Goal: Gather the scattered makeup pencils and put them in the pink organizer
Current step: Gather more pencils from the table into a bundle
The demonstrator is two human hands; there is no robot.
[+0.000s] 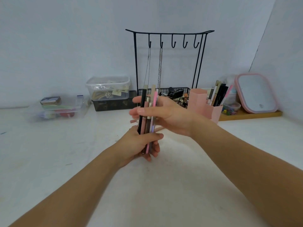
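fingers (148, 138) of both hands grip an upright pencil bundle (148, 112).

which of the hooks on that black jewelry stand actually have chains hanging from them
The two leftmost hooks: the first and the second each carry a chain. The other three hooks to their right hang bare.

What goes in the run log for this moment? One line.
left hand: grips pencil bundle upright | right hand: fingers around bundle | pink organizer: right, partly filled | stray pencils: on table
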